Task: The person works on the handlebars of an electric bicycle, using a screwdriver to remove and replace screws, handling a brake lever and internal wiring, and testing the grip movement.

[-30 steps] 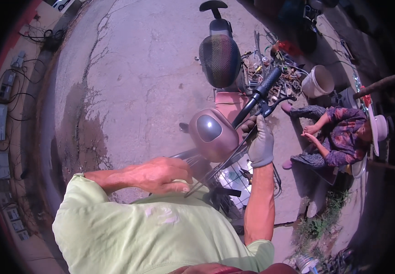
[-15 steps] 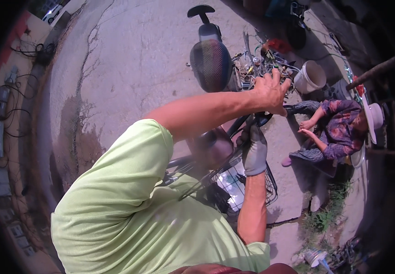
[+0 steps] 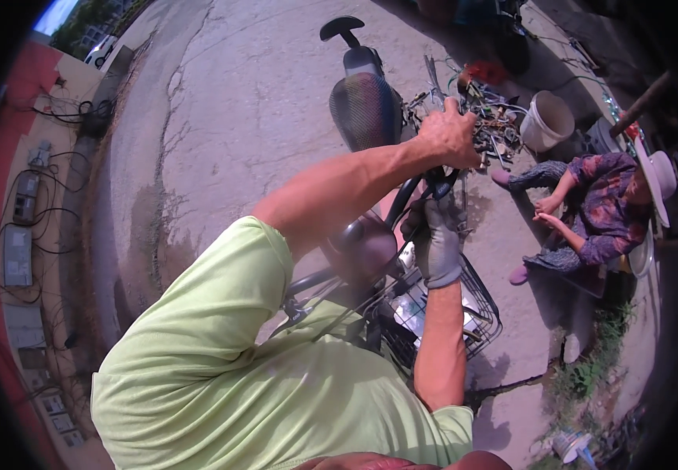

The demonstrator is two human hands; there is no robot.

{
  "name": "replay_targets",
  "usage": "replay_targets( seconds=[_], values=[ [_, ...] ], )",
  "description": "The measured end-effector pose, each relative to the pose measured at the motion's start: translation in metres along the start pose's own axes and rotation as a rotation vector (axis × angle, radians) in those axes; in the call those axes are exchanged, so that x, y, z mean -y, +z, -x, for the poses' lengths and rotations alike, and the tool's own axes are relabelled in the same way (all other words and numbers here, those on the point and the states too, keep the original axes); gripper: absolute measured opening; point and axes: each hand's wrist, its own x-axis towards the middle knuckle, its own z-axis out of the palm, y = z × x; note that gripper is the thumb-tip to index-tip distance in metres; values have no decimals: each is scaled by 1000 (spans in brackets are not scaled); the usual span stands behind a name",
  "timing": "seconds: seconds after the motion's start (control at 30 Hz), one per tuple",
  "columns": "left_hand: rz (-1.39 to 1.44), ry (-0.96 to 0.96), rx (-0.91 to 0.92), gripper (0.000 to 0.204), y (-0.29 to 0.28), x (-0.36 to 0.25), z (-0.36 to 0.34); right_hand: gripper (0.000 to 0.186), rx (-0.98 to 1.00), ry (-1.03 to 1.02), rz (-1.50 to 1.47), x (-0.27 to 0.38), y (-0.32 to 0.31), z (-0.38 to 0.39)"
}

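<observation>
I lean over a scooter with a dark seat (image 3: pixel 362 110) and a rounded grey headlight housing (image 3: pixel 366 249). My left hand (image 3: pixel 450 135), bare, reaches across my body and is closed around the end of the black handlebar (image 3: pixel 408 197). My right hand (image 3: pixel 435 244), in a grey work glove, grips the same handlebar lower down, just below the left hand and beside the headlight housing. My left arm hides much of the bar and the controls.
A wire front basket (image 3: pixel 486 307) holding white items sits under my right forearm. A heap of metal parts and tools (image 3: pixel 489 110) and a white bucket (image 3: pixel 549 119) lie beyond the seat. A person in a hat (image 3: pixel 601 210) sits on the ground at right. Cracked concrete spreads to the left.
My left hand rose from beside the headlight housing, crossed over and closed on the handlebar's end. The gloved right hand stayed on the bar.
</observation>
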Motion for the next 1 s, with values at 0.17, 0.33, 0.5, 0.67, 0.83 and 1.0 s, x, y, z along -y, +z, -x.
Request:
replay_targets(
  seconds=[0.17,0.33,0.5,0.67,0.83,1.0],
  values=[
    [41,9,-45,77,5,3,1,34,139,87,-173,-4,-34,-8],
    [184,7,18,90,3,14,-4,31,47,66,-141,-7,-31,-6],
    [265,81,-1,95,9,23,-9,25,3,51,-160,-7,-19,-1],
    [278,72,-20,91,8,19,-4,24,-165,40,119,2,14,10],
    [290,82,-54,85,7,18,0,20,-140,58,171,10,12,8],
    [282,81,-66,81,8,16,0,21,-173,152,173,27,15,11]
  ],
)
